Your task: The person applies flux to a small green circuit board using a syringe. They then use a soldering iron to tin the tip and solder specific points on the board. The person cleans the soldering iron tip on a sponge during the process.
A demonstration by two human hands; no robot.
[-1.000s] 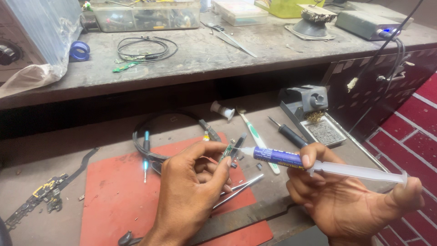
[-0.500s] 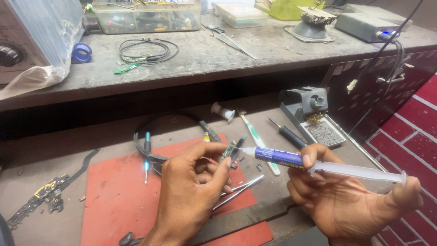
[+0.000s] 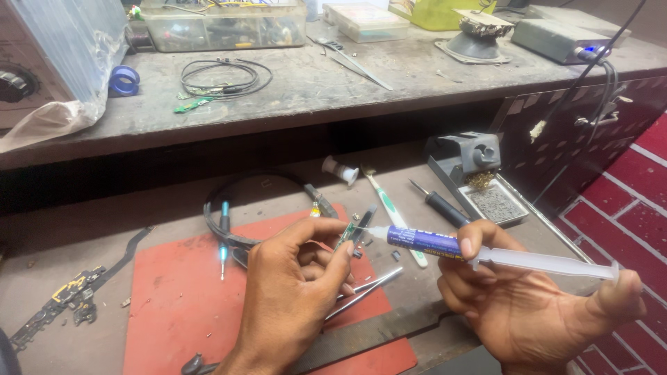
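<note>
My left hand (image 3: pixel 295 295) pinches a small green circuit strip (image 3: pixel 346 236) between thumb and forefinger, a firm grip, over the red mat (image 3: pixel 174 305). My right hand (image 3: pixel 528 305) grasps a syringe (image 3: pixel 486 253), thumb on the plunger at 3 o'clock, and its tip seems to touch the strip, though that is too small to tell for sure. Tweezers (image 3: pixel 365 288) lie just under my left fingers. The worktop's near edge (image 3: pixel 417 326) runs close at 6 o'clock; the mat is open at 9 o'clock.

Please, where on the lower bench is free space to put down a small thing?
The red mat is bare left of the left hand, below the black cable loop. Around the syringe, toothbrush and tweezers it is crowded.
</note>
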